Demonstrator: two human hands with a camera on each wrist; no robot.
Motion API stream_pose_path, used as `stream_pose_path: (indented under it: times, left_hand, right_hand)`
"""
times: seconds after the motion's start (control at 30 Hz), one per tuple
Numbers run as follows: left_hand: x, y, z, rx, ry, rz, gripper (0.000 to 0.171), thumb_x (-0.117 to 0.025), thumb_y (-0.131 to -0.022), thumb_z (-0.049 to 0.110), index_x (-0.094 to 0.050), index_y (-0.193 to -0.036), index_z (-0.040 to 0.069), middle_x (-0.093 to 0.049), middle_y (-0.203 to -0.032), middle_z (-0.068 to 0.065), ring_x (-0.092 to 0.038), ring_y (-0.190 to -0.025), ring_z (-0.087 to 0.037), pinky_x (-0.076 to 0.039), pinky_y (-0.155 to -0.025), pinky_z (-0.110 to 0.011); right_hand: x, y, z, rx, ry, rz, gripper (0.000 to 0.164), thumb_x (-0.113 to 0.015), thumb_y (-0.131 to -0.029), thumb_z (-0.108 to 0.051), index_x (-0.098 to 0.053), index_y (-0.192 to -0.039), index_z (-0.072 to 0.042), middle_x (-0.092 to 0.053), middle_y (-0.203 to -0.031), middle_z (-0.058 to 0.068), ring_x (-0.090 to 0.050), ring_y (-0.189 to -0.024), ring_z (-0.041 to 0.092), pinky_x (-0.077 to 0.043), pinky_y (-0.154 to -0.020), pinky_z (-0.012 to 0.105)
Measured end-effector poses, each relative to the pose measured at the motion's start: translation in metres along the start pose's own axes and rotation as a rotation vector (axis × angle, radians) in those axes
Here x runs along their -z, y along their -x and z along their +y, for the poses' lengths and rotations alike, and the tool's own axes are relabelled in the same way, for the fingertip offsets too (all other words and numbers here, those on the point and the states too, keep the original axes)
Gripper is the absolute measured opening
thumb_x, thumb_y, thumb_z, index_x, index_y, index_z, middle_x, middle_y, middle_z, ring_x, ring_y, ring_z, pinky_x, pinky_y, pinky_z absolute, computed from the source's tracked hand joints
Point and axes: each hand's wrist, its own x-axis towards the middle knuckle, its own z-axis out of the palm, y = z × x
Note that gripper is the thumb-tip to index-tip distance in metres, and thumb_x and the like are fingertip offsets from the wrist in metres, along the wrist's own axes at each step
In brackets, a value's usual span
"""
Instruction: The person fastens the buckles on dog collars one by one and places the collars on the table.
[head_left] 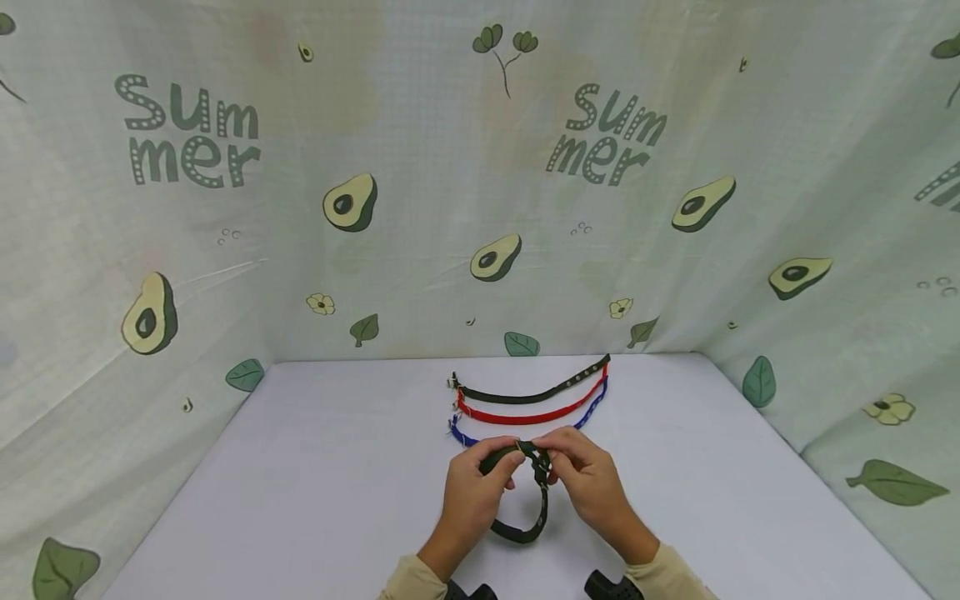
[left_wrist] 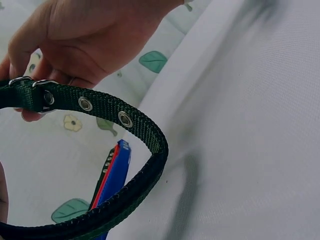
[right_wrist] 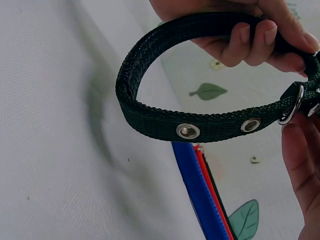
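Observation:
Both hands hold a dark green collar (head_left: 543, 502) above the table, its strap bent into a loop. With thumb and fingers, the left hand (head_left: 471, 490) grips the padded part of the strap; its fingers (right_wrist: 239, 42) curl over the band in the right wrist view. The right hand (head_left: 597, 492) pinches the strap by the metal buckle. A metal ring (right_wrist: 294, 106) sits around the strap there, in front of the right fingers. Metal eyelets (left_wrist: 85, 104) line the free part of the loop. Exactly how the strap end passes through the buckle is partly hidden by the fingers.
Beyond the hands, a black collar (head_left: 525, 399), a red collar (head_left: 536, 419) and a blue collar (head_left: 463, 437) lie in curved rows on the white table (head_left: 322, 483). The hands cover part of the blue one. A patterned cloth (head_left: 420, 275) hangs behind and beside the table.

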Motion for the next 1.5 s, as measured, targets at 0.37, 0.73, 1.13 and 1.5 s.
stream_pose_path:
  times: [0.37,0.73,1.13,1.5]
  left_hand:
    - [-0.0008,0.0000,-0.0010,-0.001,-0.009,0.003,0.023,-0.076,-0.091,0.027,-0.075,-0.110,0.014,-0.067,-0.077,-0.004,-0.063,-0.065,-0.012,-0.048,-0.054,-0.022]
    - [-0.0022,0.0011,-0.0026,-0.006,-0.017,-0.006,0.025,-0.075,-0.092,0.027,-0.074,-0.113,0.012,-0.067,-0.080,-0.004,-0.063,-0.066,-0.012,-0.049,-0.056,-0.022]
    - [-0.0007,0.0006,-0.0034,0.018,0.006,-0.027,0.023,-0.074,-0.093,0.025,-0.073,-0.113,0.015,-0.066,-0.078,-0.007,-0.062,-0.067,-0.013,-0.050,-0.058,-0.023]
    - [0.0019,-0.0030,-0.0028,0.077,0.050,-0.023,0.026,-0.069,-0.097,0.026,-0.067,-0.116,0.009,-0.072,-0.093,-0.004,-0.064,-0.067,-0.017,-0.054,-0.061,-0.027]
  right_hand:
    - [-0.0002,0.0000,0.0023,0.018,0.030,-0.018,0.031,-0.052,-0.098,0.009,-0.073,-0.110,-0.010,-0.065,-0.100,0.013,-0.061,-0.076,0.018,-0.057,-0.061,0.032]
    - [-0.0001,0.0002,0.0027,0.024,0.025,-0.025,0.031,-0.053,-0.098,0.010,-0.072,-0.110,-0.010,-0.063,-0.097,0.008,-0.061,-0.072,0.019,-0.056,-0.061,0.031]
    - [-0.0004,0.0014,0.0013,-0.019,0.008,-0.036,0.024,-0.056,-0.099,0.003,-0.071,-0.116,-0.007,-0.065,-0.100,0.009,-0.062,-0.074,0.019,-0.056,-0.062,0.030]
    - [-0.0050,0.0037,0.0004,-0.172,-0.068,-0.012,0.017,-0.063,-0.099,-0.006,-0.063,-0.114,-0.001,-0.068,-0.103,0.013,-0.066,-0.083,0.018,-0.057,-0.068,0.031]
